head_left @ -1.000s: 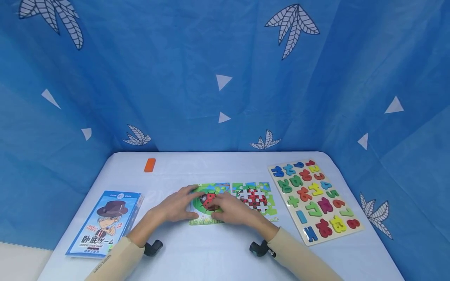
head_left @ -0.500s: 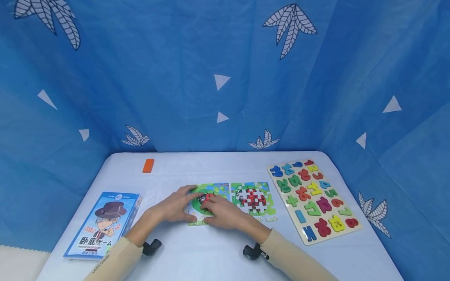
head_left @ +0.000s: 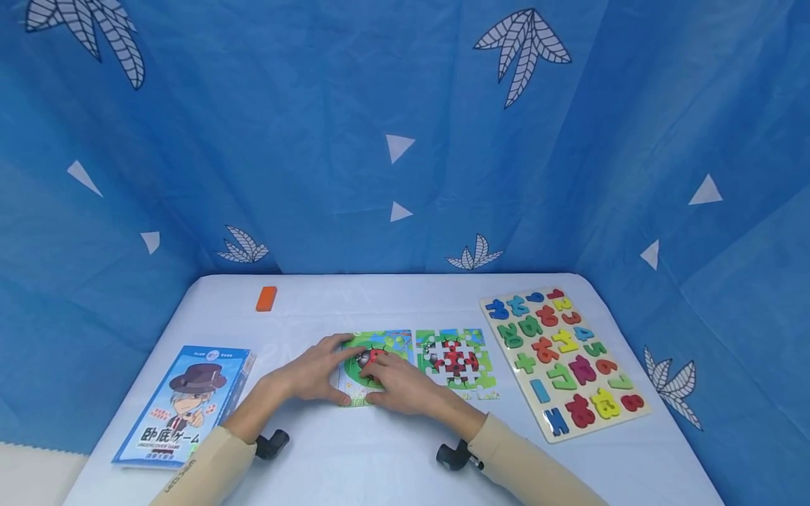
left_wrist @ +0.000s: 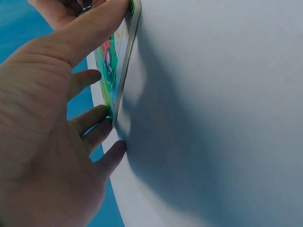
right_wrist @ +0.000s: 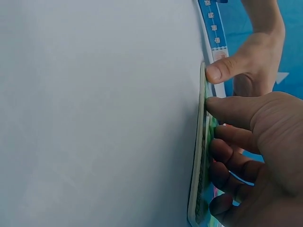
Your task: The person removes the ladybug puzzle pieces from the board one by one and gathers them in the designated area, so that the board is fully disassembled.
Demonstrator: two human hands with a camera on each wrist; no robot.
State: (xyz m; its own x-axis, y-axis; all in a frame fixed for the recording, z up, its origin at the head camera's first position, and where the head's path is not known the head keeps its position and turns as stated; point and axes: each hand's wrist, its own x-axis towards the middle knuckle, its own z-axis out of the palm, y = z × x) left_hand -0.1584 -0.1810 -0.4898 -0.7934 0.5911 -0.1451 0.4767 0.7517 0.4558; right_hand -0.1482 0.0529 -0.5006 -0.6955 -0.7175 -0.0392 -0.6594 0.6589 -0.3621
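A ladybug picture puzzle (head_left: 399,341) lies flat at mid-table in the head view. My left hand (head_left: 316,369) spans its left side, with the thumb at the near left corner and the fingers spread along the edge. My right hand (head_left: 401,383) lies over its lower right part. In the right wrist view the thumb touches the near border and the bent fingertips rest on the board (right_wrist: 199,165); no piece shows between them. Just to the right lies a second ladybug puzzle (head_left: 455,362), with white gaps between its pieces.
A number board (head_left: 566,365) with colored numerals lies at the right. On the left is a blue game box (head_left: 186,404) with a cartoon figure. An orange block (head_left: 266,299) sits at the back left. Blue curtains (head_left: 405,140) stand behind the white table.
My right hand has slid left and slightly nearer over the ladybug puzzle, uncovering more of its right side, then stayed nearly still. The left hand has barely moved.
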